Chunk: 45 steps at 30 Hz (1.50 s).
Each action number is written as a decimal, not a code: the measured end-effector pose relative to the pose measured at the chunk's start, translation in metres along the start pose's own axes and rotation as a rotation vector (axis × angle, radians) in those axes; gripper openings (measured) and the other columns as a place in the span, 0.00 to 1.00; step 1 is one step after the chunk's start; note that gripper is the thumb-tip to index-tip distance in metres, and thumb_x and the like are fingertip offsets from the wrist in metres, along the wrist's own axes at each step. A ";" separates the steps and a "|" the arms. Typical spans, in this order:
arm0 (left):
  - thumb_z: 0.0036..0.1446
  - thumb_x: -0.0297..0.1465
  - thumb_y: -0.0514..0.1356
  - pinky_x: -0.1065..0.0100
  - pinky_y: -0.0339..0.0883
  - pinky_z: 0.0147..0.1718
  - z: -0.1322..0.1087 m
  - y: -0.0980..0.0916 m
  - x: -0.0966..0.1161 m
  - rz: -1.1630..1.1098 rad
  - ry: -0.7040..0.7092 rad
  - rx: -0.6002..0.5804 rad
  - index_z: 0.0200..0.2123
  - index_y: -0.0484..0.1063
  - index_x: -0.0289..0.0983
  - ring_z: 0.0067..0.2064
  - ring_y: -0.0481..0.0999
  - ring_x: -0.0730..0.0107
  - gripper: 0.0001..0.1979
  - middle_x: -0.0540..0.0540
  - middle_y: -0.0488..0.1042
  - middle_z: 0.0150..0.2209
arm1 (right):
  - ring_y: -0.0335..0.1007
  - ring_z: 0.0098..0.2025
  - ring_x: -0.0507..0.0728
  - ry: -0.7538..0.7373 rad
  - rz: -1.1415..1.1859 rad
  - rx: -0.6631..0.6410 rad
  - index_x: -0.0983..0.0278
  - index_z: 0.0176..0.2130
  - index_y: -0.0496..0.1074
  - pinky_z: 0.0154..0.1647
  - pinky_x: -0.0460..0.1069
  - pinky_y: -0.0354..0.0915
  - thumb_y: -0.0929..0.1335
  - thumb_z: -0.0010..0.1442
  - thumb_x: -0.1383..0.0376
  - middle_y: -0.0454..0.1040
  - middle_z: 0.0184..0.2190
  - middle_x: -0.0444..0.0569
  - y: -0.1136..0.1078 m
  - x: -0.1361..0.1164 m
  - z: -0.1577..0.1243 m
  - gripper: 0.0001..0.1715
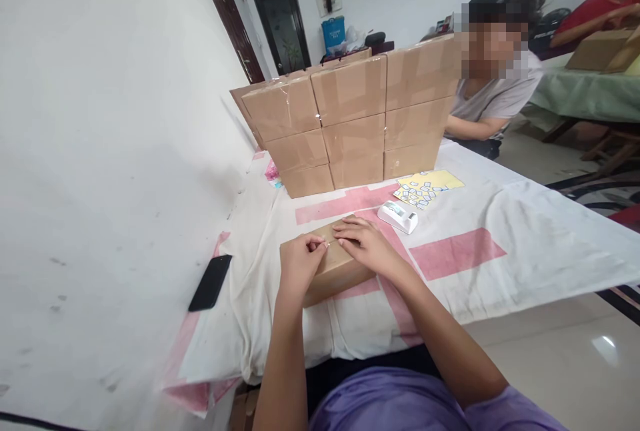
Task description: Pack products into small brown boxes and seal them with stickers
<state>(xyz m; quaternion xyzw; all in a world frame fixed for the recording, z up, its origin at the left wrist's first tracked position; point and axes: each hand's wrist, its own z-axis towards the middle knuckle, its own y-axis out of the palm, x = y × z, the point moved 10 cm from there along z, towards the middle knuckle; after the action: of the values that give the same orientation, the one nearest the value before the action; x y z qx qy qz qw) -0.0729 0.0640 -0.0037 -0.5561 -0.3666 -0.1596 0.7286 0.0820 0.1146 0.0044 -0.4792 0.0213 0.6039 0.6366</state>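
A small brown cardboard box (334, 269) lies on the white and pink cloth (465, 231) in front of me. My left hand (299, 261) rests on the box's left end, its thumb and forefinger pinched on something tiny that I cannot make out. My right hand (364, 242) lies on the top of the box with its fingers curled, their tips meeting the left hand's pinch at the middle of the lid.
A wall of taped cardboard boxes (350, 121) is stacked at the back. A white label dispenser (398, 215) and a yellow sticker sheet (426, 187) lie to the right. A black phone (211, 282) lies on the left edge. Another person (493, 94) sits behind the stack.
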 end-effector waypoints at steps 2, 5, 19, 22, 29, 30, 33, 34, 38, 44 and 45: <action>0.56 0.32 0.62 0.68 0.62 0.34 0.001 0.001 0.002 0.029 -0.021 -0.026 0.32 0.78 0.40 0.31 0.73 0.69 0.05 0.51 0.77 0.28 | 0.70 0.61 0.64 0.004 0.009 -0.003 0.56 0.47 0.81 0.61 0.66 0.65 0.68 0.66 0.66 0.80 0.52 0.46 0.000 0.000 0.000 0.14; 0.56 0.32 0.62 0.68 0.61 0.34 0.004 0.002 0.003 0.068 -0.042 -0.058 0.32 0.77 0.40 0.33 0.75 0.68 0.04 0.51 0.78 0.29 | 0.69 0.61 0.64 0.015 0.003 -0.016 0.56 0.48 0.81 0.62 0.66 0.65 0.68 0.66 0.66 0.80 0.53 0.46 0.000 0.000 -0.001 0.14; 0.57 0.33 0.61 0.68 0.60 0.32 0.002 0.002 0.008 0.131 -0.004 -0.077 0.32 0.72 0.42 0.31 0.74 0.68 0.02 0.54 0.74 0.25 | 0.67 0.62 0.65 0.037 -0.002 -0.037 0.56 0.47 0.80 0.63 0.68 0.60 0.67 0.65 0.66 0.79 0.54 0.48 0.001 0.001 -0.003 0.13; 0.58 0.33 0.61 0.69 0.59 0.31 -0.001 0.003 0.008 0.126 0.028 -0.073 0.35 0.70 0.42 0.29 0.73 0.69 0.02 0.56 0.70 0.24 | 0.67 0.62 0.65 0.040 -0.009 -0.049 0.57 0.41 0.79 0.60 0.67 0.61 0.67 0.65 0.67 0.79 0.54 0.49 0.000 -0.003 -0.004 0.10; 0.59 0.34 0.60 0.69 0.57 0.31 -0.005 0.003 0.006 0.132 0.050 -0.056 0.40 0.67 0.43 0.30 0.72 0.70 0.06 0.58 0.68 0.25 | 0.68 0.61 0.64 0.021 0.004 -0.058 0.60 0.29 0.71 0.58 0.64 0.63 0.67 0.64 0.68 0.79 0.52 0.48 -0.002 -0.011 -0.001 0.10; 0.59 0.35 0.60 0.69 0.57 0.31 -0.004 0.002 0.005 0.136 0.045 -0.052 0.40 0.67 0.43 0.30 0.73 0.69 0.06 0.57 0.69 0.25 | 0.68 0.61 0.64 0.024 0.005 -0.058 0.61 0.29 0.71 0.57 0.63 0.63 0.67 0.64 0.68 0.80 0.52 0.48 -0.002 -0.010 -0.001 0.11; 0.59 0.36 0.60 0.69 0.55 0.31 0.000 0.000 0.003 0.160 0.021 -0.024 0.39 0.67 0.44 0.31 0.74 0.67 0.06 0.57 0.72 0.26 | 0.68 0.61 0.64 0.032 0.008 -0.056 0.61 0.29 0.70 0.57 0.63 0.63 0.68 0.64 0.67 0.79 0.53 0.48 -0.002 -0.009 -0.001 0.10; 0.59 0.36 0.60 0.68 0.54 0.30 0.002 -0.001 0.003 0.169 0.014 -0.011 0.39 0.67 0.44 0.32 0.74 0.66 0.06 0.56 0.73 0.26 | 0.68 0.60 0.64 0.032 0.010 -0.057 0.61 0.29 0.70 0.57 0.63 0.63 0.68 0.64 0.67 0.79 0.53 0.48 -0.002 -0.009 -0.001 0.10; 0.60 0.36 0.60 0.68 0.53 0.30 0.004 -0.003 0.006 0.186 0.028 0.029 0.37 0.68 0.44 0.30 0.72 0.66 0.04 0.55 0.73 0.26 | 0.69 0.59 0.64 0.040 0.013 -0.065 0.61 0.29 0.70 0.56 0.63 0.63 0.67 0.65 0.67 0.79 0.53 0.49 -0.003 -0.009 0.000 0.10; 0.63 0.35 0.57 0.67 0.65 0.39 -0.012 0.005 0.015 0.135 0.209 -0.074 0.42 0.78 0.43 0.36 0.74 0.69 0.10 0.49 0.75 0.36 | 0.68 0.61 0.64 0.039 0.011 -0.055 0.60 0.29 0.70 0.58 0.63 0.62 0.67 0.64 0.66 0.79 0.53 0.48 -0.001 -0.005 -0.001 0.10; 0.63 0.36 0.58 0.66 0.66 0.43 -0.017 0.005 0.015 0.133 0.235 -0.088 0.46 0.78 0.43 0.39 0.75 0.67 0.12 0.47 0.75 0.40 | 0.68 0.61 0.64 0.037 0.011 -0.053 0.60 0.30 0.70 0.58 0.63 0.62 0.67 0.64 0.66 0.79 0.53 0.48 -0.001 -0.005 -0.001 0.10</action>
<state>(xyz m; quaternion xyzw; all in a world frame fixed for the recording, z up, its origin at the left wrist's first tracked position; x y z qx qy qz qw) -0.0533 0.0530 0.0019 -0.5882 -0.2339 -0.1909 0.7503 0.0818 0.1106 0.0076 -0.5067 0.0198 0.5987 0.6200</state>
